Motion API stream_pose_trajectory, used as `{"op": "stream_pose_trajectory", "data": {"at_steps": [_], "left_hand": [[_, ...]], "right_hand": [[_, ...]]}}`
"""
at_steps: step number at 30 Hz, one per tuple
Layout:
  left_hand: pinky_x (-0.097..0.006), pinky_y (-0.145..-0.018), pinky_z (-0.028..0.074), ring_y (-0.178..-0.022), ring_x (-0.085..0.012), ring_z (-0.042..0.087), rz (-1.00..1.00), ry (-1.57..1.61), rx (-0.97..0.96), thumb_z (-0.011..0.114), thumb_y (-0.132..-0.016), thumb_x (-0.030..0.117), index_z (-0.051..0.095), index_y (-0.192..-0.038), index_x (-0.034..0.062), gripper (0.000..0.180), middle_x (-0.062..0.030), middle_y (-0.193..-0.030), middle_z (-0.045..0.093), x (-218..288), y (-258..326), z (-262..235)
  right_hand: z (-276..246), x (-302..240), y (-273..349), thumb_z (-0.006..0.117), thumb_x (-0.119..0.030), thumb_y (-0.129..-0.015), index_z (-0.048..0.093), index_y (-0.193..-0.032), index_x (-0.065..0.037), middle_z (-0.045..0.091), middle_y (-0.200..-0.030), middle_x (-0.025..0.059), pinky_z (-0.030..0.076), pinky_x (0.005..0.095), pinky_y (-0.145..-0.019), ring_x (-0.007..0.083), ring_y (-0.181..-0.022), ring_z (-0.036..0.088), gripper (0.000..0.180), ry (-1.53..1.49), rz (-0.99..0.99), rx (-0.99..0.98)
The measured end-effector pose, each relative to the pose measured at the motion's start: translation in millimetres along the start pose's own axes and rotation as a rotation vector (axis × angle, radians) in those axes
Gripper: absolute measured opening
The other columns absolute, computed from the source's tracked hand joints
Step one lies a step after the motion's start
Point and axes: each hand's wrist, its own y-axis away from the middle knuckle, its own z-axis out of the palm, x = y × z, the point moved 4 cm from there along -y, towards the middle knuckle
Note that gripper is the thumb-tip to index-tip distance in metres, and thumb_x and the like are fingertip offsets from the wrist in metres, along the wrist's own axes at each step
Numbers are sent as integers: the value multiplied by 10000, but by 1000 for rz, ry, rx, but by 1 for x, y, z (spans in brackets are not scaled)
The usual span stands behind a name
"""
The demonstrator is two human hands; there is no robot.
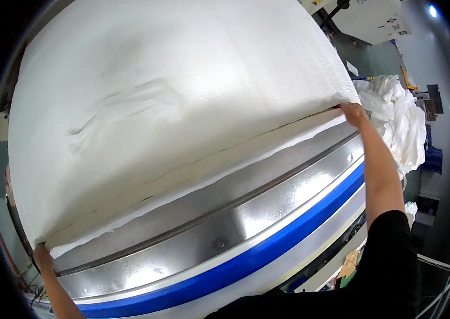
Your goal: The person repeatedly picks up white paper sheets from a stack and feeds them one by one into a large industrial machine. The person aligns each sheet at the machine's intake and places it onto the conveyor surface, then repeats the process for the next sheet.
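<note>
Labels: one small multicoloured label [392,21] is seen at the upper right, fixed to the flat face of a pale grey machine cabinet [374,21] that stands beyond the far end of the sheet. It is roughly square, made up of tiny colour patches, with a thin dark strip [403,33] placed just beside it lower on the same face; its detail is too small to be made out.

Packages: a piece of brown cardboard [350,263] is seen low at the right, under the machine's edge; whether it is a box cannot be told.

Signs and screens: none are shown.
</note>
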Motion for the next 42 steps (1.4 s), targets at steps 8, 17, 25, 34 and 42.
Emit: {"op": "stream_pose_trajectory", "data": {"at_steps": [8,17,25,34,42], "left_hand": [[-431,-734,476,-867,-354,604,223,-158,274,484,-828,67,651,-877,56,175,-184,-858,638,-11,2,7],[-448,-955,392,-1092,-275,539,-64,-231,-181,451,-899,238,574,-1176,230,304,-90,-1180,583,-8,31,-84],[-454,-858,436,-951,-357,589,95,-102,-142,501,-825,161,639,-1080,137,292,-139,-996,648,-29,103,-145],[-472,-995,363,-1036,-256,592,287,-351,-667,544,-763,93,651,-1071,190,340,-67,-1081,642,-4,231,-46],[-423,-900,451,-1059,-247,594,322,-477,-932,559,-772,111,688,-970,141,238,-73,-1086,647,26,266,6]], "right_hand": [[28,21,-2,513,-214,-861,608,-1054,-100,617,-1115,87,496,375,-855,254,-1018,601,244,-127,140,3],[-16,87,38,505,-82,-792,622,-1125,-172,638,-1061,133,474,413,-834,315,-966,606,364,-346,175,166],[12,156,110,514,-39,-789,587,-1134,-72,606,-1079,186,421,424,-904,362,-1040,546,355,-364,-56,226],[95,100,216,538,-31,-737,637,-1016,-96,644,-997,134,466,411,-835,322,-928,599,303,-191,-230,-50],[126,49,251,546,-116,-767,668,-877,-94,652,-845,115,483,434,-767,308,-829,614,166,11,-323,-241]]}}
